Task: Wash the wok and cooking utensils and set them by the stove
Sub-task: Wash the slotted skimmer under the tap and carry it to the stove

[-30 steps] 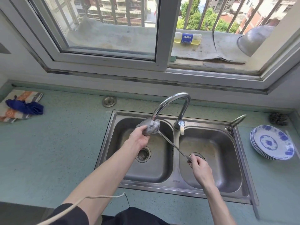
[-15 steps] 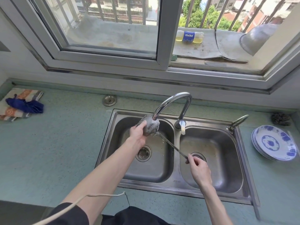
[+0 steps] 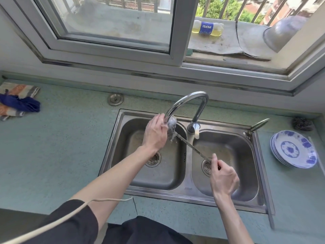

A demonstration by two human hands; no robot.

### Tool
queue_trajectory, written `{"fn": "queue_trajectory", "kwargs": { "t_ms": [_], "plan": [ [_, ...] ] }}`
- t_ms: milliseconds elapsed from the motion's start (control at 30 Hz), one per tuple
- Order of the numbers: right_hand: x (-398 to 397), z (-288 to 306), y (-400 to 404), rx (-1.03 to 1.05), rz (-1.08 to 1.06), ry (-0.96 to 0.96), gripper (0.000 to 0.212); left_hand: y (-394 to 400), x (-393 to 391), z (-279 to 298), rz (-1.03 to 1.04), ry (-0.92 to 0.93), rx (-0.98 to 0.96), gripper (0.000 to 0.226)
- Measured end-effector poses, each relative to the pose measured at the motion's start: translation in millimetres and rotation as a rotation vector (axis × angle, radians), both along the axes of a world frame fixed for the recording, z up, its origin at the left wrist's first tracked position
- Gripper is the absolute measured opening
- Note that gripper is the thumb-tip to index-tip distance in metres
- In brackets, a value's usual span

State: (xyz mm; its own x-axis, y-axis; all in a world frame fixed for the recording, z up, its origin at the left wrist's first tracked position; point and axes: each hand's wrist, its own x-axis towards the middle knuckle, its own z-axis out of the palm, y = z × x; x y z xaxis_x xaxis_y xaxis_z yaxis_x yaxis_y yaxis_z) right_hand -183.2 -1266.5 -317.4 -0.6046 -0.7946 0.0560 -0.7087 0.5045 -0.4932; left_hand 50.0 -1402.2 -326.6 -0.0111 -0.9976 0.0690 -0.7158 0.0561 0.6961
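Observation:
A long-handled metal ladle (image 3: 190,147) lies slanted across the divider of the double steel sink (image 3: 186,191). Its bowl (image 3: 172,125) sits under the spout of the curved faucet (image 3: 188,101), with water running over it. My left hand (image 3: 155,133) wraps around the bowl from the left, fingers curled on it. My right hand (image 3: 222,175) pinches the end of the handle over the right basin. No wok is in view.
A stack of blue-and-white plates (image 3: 293,149) and a steel scourer (image 3: 302,123) sit on the counter at right. Folded cloths (image 3: 17,101) lie at far left. A sink plug (image 3: 115,99) rests behind the sink. A bottle (image 3: 207,29) and metal bowl (image 3: 284,32) sit outside the window.
My left hand has slid up and over the ladle bowl, rubbing it under the spout. My right hand keeps its hold on the handle end.

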Motion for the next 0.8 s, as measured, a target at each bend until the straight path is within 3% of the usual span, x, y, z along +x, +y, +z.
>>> {"fn": "queue_trajectory", "kwargs": {
  "t_ms": [167,267,500,600,667,800],
  "plan": [
    [3,2,0,-0.024,-0.009,0.01,0.056,-5,3,-9,-0.176,-0.062,-0.004,0.061],
    [9,-1,0,-0.004,-0.002,0.03,0.055,-6,-2,-12,-0.138,-0.113,0.021,0.059],
    [15,-10,4,0.036,-0.026,-0.002,0.053,-21,0,-15,-0.353,-0.427,-0.174,0.046],
    [15,-12,9,0.057,-0.04,-0.026,0.055,-27,4,-20,-0.384,-0.352,-0.176,0.04],
    [18,-13,11,0.051,-0.035,-0.031,0.054,-29,0,-22,-0.302,-0.256,-0.07,0.039],
    [20,-7,10,0.02,-0.038,0.003,0.05,-37,-9,-8,0.1,0.0,0.423,0.057]
  ]
}}
